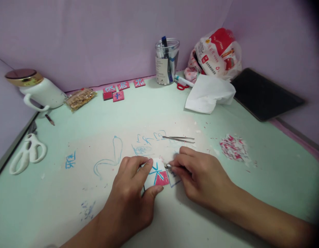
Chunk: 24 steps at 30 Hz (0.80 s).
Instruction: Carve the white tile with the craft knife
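Note:
Between the thumb and fingers of my left hand [135, 186] a small square tile [153, 179] is held down on the table. Its face is mostly white, with blue character strokes and a pink-red patch at the near right corner. My right hand [198, 172] is closed in a pinch on a small silvery metal tool [168, 166], whose tip meets the tile's right edge. Most of the tool is hidden by the fingers. Just beyond the right hand lie metal tweezers [178, 139]. A blue-lined drawing [176, 182] on the table shows beneath the right hand.
Pink-red tiles with characters [118, 96] lie at the back, near a bagged snack [80, 99] and a white mug [43, 91]. White scissors [29, 153] are left. A pen jar [163, 70], white paper [209, 94], black tablet [265, 93] and red-white shavings [234, 148] stand or lie right.

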Motion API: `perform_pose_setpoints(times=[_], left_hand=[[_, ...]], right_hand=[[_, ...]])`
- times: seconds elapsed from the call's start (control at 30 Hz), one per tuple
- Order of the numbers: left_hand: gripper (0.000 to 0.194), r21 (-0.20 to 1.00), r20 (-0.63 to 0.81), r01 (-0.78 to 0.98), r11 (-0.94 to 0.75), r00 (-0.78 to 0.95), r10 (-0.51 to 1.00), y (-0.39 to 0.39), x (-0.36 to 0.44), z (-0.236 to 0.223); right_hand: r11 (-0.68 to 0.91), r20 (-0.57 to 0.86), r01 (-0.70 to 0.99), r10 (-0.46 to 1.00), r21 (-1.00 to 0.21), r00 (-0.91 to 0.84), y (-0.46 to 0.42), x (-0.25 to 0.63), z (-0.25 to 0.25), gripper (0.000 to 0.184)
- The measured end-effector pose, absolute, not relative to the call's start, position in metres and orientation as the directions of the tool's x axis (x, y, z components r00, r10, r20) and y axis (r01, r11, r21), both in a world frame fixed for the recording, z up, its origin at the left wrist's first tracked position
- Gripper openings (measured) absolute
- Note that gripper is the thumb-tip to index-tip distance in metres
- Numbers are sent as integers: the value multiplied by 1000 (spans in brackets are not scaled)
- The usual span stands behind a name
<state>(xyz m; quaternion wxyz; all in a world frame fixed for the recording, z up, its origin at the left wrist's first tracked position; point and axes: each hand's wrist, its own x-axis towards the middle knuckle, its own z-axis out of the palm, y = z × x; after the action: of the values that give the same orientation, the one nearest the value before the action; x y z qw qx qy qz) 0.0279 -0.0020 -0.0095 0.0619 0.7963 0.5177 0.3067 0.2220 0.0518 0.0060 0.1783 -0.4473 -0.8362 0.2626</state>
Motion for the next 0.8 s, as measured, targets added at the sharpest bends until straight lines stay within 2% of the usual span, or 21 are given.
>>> perform_pose_setpoints(times=[0.2,0.37,0.63,0.8], left_hand=[[38,424,415,787,-447,270,869,-2,26,-10],[38,446,380,788,-424,262,887,-2,27,-7],[63,371,298,845,-384,284,911,-3,28,-4],[56,378,278,852,-363,269,922,-1,29,-6]], right_hand=[[469,109,671,856,-574,-506,46,223,5,22],[451,68,693,860,-562,-505,46,231,10,22],[509,190,730,857,-455,-479,47,236,11,17],[523,192,706,846,-478,-497,47,235,6,17]])
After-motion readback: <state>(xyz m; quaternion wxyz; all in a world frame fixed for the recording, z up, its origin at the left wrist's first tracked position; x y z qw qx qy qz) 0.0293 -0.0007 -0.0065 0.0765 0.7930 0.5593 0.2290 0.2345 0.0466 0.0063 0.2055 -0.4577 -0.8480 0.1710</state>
